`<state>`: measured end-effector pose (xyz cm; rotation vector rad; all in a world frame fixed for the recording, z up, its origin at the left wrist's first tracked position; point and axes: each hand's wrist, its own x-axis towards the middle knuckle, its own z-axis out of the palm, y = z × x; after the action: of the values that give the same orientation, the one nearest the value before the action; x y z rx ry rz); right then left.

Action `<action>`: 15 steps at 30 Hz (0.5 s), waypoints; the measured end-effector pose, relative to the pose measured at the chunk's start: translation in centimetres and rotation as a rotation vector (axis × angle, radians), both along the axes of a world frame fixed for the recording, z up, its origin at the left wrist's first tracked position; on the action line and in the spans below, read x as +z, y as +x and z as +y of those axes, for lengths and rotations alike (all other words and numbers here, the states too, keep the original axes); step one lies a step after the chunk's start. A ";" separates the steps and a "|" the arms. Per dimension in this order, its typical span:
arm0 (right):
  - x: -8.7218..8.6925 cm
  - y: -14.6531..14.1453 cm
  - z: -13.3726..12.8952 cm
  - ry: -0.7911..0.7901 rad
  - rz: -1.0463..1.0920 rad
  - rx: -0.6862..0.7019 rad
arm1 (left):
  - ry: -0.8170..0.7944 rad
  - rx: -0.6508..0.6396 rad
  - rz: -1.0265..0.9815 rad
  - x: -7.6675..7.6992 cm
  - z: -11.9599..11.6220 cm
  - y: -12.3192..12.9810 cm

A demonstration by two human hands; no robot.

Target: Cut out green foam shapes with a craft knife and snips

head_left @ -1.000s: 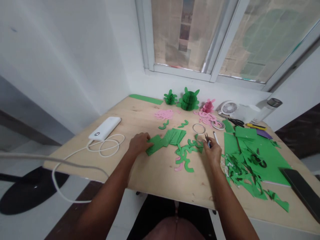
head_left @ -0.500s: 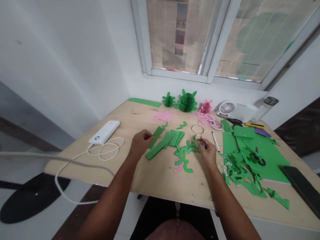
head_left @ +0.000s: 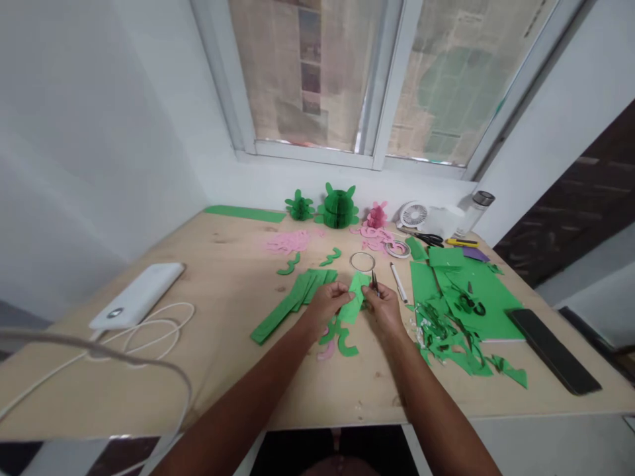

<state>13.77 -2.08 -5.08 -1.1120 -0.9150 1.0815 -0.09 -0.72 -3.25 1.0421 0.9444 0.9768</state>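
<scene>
"In the head view, what do the hands hold?"

"The left hand (head_left: 327, 305) pinches a green strip (head_left: 353, 299) over the middle of the table (head_left: 223, 370). The right hand (head_left: 384, 307) has its thumb at the strip's right edge and also grips small scissors (head_left: 375, 283), probably, since only dark tips show."

"What's hidden?"

"Green curls (head_left: 348, 345) disappear beneath the strip and hands. At near left, a white cable (head_left: 42, 388) (a thick blur closest to us) is cut off by the frame."

"Any writing?"

"Newsprint (head_left: 278, 79) covers the far window, too small to read. The oval mark on the left-hand white power bank (head_left: 143, 291) is illegible."
</scene>
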 end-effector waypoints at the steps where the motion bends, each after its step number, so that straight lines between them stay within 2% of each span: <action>1: 0.0 0.0 0.0 -0.002 0.020 -0.002 | 0.008 0.005 -0.005 -0.1 0.2 0.1; 5: 0.0 -0.2 0.0 -0.005 0.056 -0.008 | 0.025 0.023 -0.025 -1.2 1.0 0.3; 9: -0.2 -0.3 0.1 -0.032 0.071 -0.042 | -0.006 -0.045 -0.046 -2.4 1.1 0.5; 15: -1.0 -0.3 0.4 -0.026 0.050 -0.010 | -0.013 0.006 -0.050 -1.7 0.7 0.2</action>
<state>13.44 -1.68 -6.03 -1.1051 -0.8577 1.1113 0.12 0.00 -4.95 1.0005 0.9119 0.9962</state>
